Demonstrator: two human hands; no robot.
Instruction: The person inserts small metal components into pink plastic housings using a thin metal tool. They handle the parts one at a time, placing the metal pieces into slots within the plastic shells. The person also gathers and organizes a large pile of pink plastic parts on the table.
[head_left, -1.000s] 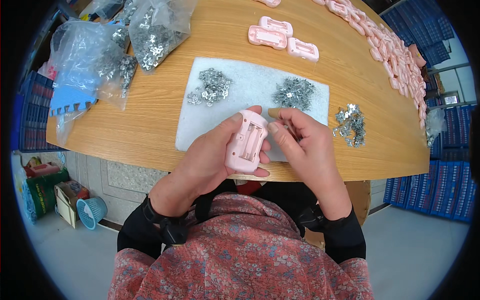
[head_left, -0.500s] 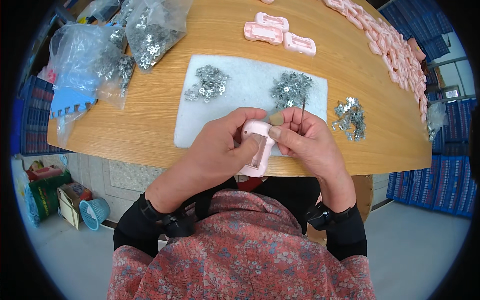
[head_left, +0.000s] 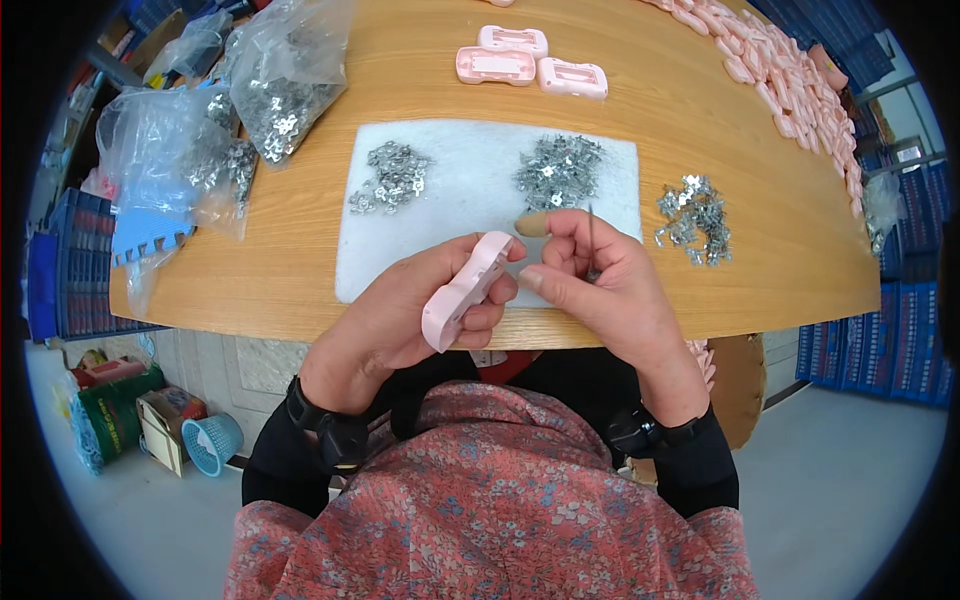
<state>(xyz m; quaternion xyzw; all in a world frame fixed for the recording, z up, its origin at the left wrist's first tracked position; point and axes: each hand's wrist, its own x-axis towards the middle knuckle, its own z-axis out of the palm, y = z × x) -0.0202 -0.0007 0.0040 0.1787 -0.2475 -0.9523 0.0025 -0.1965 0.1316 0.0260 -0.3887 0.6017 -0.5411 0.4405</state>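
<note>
My left hand [head_left: 385, 300] grips a pink plastic battery-compartment casing [head_left: 468, 290], turned on its edge so its curved side wall shows. Its fingers wrap around the far face. Close by on the right, my right hand [head_left: 600, 275] has its thumb and index fingertip apart, with a tan cover on the index tip. A thin dark metal rod [head_left: 591, 240] stands up from its curled fingers; the tool's lower end is hidden. Beyond the hands, a white foam mat [head_left: 475, 200] bears two heaps of small metal plates, a left heap [head_left: 395, 178] and a right heap [head_left: 560, 172].
Another metal-plate pile [head_left: 695, 220] lies right of the mat. Several pink casings [head_left: 572, 77] sit at the back, and a large pink heap [head_left: 770, 90] lines the table's right side. Plastic bags [head_left: 285, 85] of metal plates stand at left. Blue crates [head_left: 880, 345] are stacked at right.
The casing has tipped from face-up onto its edge and moved left with my left hand. My right hand has come away from it, still holding the rod. The view has shifted slightly.
</note>
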